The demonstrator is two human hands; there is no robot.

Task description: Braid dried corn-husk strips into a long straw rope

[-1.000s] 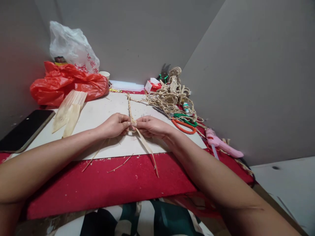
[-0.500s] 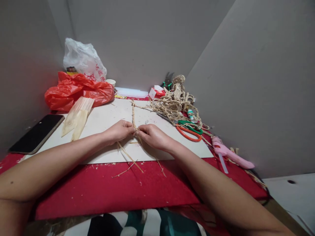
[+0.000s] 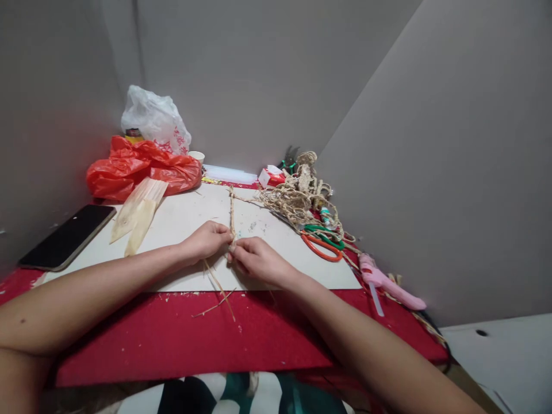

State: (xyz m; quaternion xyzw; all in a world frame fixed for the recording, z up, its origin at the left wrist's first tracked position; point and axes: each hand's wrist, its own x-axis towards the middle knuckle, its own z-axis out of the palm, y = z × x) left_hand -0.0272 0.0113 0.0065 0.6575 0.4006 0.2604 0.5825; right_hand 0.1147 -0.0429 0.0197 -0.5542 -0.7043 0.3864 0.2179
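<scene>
A thin braided straw cord (image 3: 232, 213) runs away from me over the white board (image 3: 194, 207). My left hand (image 3: 210, 238) pinches its near end between thumb and fingers. Right beside it, my right hand (image 3: 254, 257) is closed on the same end, fingertips almost touching the left ones. Loose straw strands (image 3: 219, 287) trail from under my left hand toward the board's front edge. What lies exactly between the fingertips is mostly hidden. From the cord's far end a thin strand leads right to a heap of twisted straw rope (image 3: 293, 198).
Scissors (image 3: 323, 247) with orange and green handles lie right of my hands, and a pink glue gun (image 3: 390, 282) beyond. At left are a phone (image 3: 69, 236), dry husk pieces (image 3: 138, 215) and a red plastic bag (image 3: 142, 172). Grey walls (image 3: 259, 75) enclose the red-covered table (image 3: 194, 345).
The view has shifted a little. My right hand has turned slightly and come nearer the left at the cord's end. Strands that trailed below my right hand are now mostly hidden.
</scene>
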